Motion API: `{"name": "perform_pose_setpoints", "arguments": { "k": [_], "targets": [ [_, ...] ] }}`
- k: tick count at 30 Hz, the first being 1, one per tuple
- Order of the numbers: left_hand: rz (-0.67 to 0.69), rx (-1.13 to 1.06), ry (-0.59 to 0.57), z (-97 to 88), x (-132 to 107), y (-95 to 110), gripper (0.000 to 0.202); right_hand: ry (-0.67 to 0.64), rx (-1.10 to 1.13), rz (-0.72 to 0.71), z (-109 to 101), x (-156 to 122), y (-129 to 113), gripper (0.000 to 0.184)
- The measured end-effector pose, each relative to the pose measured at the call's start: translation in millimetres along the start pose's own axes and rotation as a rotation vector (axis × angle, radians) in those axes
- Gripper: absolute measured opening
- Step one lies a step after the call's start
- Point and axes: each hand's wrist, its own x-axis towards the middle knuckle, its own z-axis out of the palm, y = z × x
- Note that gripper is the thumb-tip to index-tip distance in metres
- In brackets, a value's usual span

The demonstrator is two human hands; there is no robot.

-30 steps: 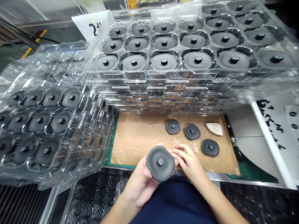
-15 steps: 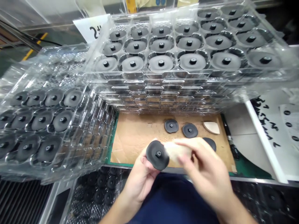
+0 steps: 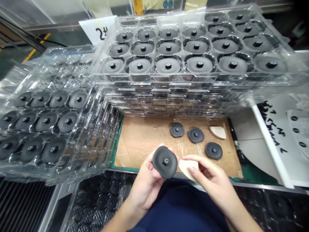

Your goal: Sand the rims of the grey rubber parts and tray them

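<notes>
My left hand (image 3: 145, 183) grips a round black disc (image 3: 165, 162) with a small hub in its middle, held face up over the table's front edge. My right hand (image 3: 212, 180) pinches a pale wedge-shaped piece (image 3: 187, 168) right beside the disc. Three more black discs (image 3: 177, 130) (image 3: 196, 135) (image 3: 213, 150) lie on the brown cardboard mat (image 3: 140, 141) just beyond my hands. Another pale wedge (image 3: 218, 131) lies on the mat at the right.
A stack of clear plastic trays (image 3: 169, 93) filled with black discs stands behind the mat. A second stack of trays (image 3: 43, 129) with discs sits to the left. A white board with black writing (image 3: 275, 129) lies at the right. A black pen (image 3: 235, 141) rests by the mat's right edge.
My right hand swung across the disc with the pale wedge, blurred, then drew back to the right of it. The left hand has kept hold of the disc, tilting it a little.
</notes>
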Motion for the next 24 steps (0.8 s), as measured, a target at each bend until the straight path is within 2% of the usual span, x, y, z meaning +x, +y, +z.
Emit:
{"name": "perform_pose_setpoints", "arguments": {
  "k": [4, 8, 10, 12, 15, 18, 21, 24],
  "targets": [
    [0.015, 0.014, 0.008, 0.8, -0.9, -1.6, 0.055, 0.108, 0.029, -0.135, 1.2, -0.5, -30.4, 0.016],
    [-0.002, 0.027, 0.032, 0.0, -0.4, -3.9, 0.053, -0.011, -0.017, -0.382, 7.1, 7.1, -57.4, 0.018],
    [-0.007, 0.038, 0.061, -2.1, 0.6, -4.0, 0.049, -0.091, -0.060, -0.347, 7.3, 10.6, -56.2, 0.019],
    [0.014, 0.033, 0.071, -5.1, 1.5, -3.3, 0.046, -0.147, -0.073, -0.214, 4.2, 11.0, -44.9, 0.019],
    [0.032, 0.007, 0.036, -9.0, 2.3, -1.7, 0.048, -0.123, 0.002, -0.033, -0.4, 5.8, -18.6, 0.020],
    [0.011, -0.003, 0.013, -8.8, 2.7, -0.3, 0.051, -0.100, 0.089, 0.082, -0.3, 0.1, 2.1, 0.022],
    [0.004, 0.003, 0.016, -4.7, 2.8, 0.5, 0.050, -0.039, 0.085, 0.089, 0.7, 0.0, 2.3, 0.022],
    [0.013, 0.017, 0.022, -0.9, 2.3, -0.5, 0.049, 0.081, 0.038, -0.041, 1.9, 4.7, -20.1, 0.019]
  ]
}}
